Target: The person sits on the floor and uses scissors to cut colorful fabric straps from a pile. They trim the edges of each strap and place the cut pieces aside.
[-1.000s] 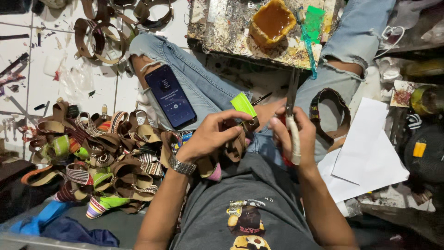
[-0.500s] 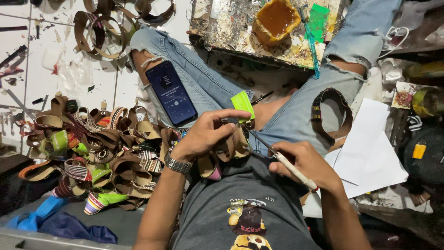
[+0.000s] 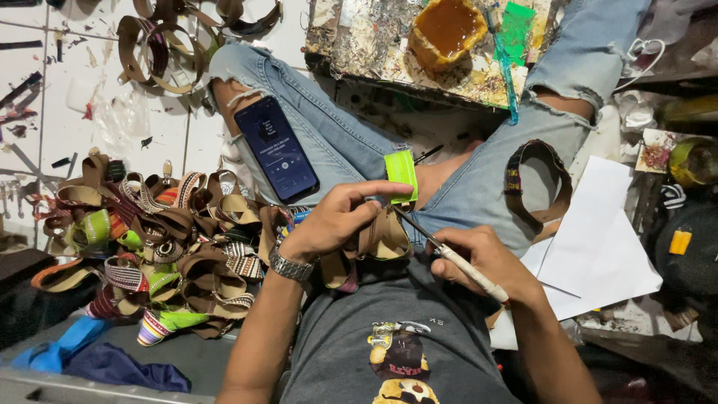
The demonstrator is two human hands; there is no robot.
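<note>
- Green-tipped strap (image 3: pixel 400 176) pinched in the left hand (image 3: pixel 340 221) over the lap, bright green end upright, brown band looping down below the fingers.
- Left hand closed on that strap, steel watch (image 3: pixel 290 265) at the wrist.
- Right hand (image 3: pixel 482 258) closed around a thin brush (image 3: pixel 449 254), pale handle in the fist, dark tip slanting up to the strap just under the green end; touching or a hair short, hard to tell.
- Phone (image 3: pixel 277 147) lying on the left thigh, screen lit.
- Heap of brown and patterned straps (image 3: pixel 164 247) on the floor beside the left knee.
- Paint-spattered board (image 3: pixel 374 45) near the feet, bearing a tub of amber glue (image 3: pixel 446 28).
- Dark strap loop (image 3: pixel 535 183) resting on the right thigh, white paper sheets (image 3: pixel 598 254) beside it.
</note>
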